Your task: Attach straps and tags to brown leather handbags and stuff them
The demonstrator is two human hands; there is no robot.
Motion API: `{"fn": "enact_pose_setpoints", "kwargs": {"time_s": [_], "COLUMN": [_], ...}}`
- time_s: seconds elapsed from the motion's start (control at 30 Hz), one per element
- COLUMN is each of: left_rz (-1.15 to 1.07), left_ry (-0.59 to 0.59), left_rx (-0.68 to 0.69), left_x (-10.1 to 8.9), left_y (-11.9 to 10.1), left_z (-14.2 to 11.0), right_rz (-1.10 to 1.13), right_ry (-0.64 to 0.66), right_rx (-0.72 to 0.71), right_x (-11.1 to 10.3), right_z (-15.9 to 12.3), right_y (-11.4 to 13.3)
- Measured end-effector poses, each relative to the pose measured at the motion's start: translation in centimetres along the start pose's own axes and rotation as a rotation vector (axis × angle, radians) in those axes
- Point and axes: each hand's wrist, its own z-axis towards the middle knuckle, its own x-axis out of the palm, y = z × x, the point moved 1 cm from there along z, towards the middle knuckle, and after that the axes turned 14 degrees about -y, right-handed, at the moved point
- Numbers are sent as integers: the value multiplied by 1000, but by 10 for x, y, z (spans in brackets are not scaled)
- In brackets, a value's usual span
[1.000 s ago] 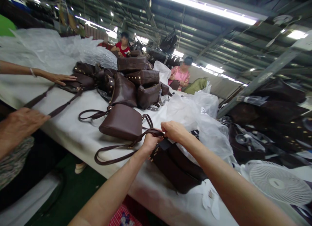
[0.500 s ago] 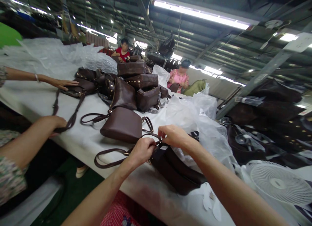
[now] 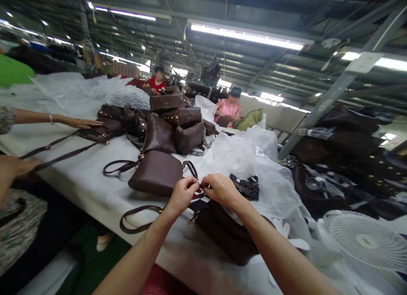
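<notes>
My left hand (image 3: 184,194) and my right hand (image 3: 219,188) meet fingertip to fingertip above the table, both closed in a pinch. What lies between the fingertips is too small to make out. Just under them runs a thin dark strap, with a black tag (image 3: 199,204) hanging close by. Below my right hand a dark brown handbag (image 3: 222,233) lies on the table, partly hidden by my right forearm. Left of my hands rests a smooth brown shoulder bag (image 3: 156,172), and a loop of strap (image 3: 136,216) lies in front of it.
Brown bags, some studded, are piled behind (image 3: 159,133). Clear plastic bags (image 3: 235,153) and black packets (image 3: 246,186) lie right of my hands. A white fan (image 3: 365,240) stands at right. A co-worker's hand (image 3: 81,122) rests on a bag at left; two people work behind.
My hands have come closer together, and the left has shifted from gripping the strap to a fingertip pinch. The co-worker at left has pulled a bag's strap out toward the left.
</notes>
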Motion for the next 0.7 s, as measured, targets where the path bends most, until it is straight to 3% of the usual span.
{"fn": "enact_pose_setpoints", "kwargs": {"time_s": [0.5,0.7], "left_rz": [-181,-228], "left_ry": [-34,-36], "left_rx": [-92,-28], "left_x": [11,15], "left_y": [13,21], "left_z": [8,9], "right_rz": [39,66], "right_ry": [-22,6], "right_rx": [19,46], "right_x": [4,1], "right_z": [4,6], "right_y": [-15,-16]}}
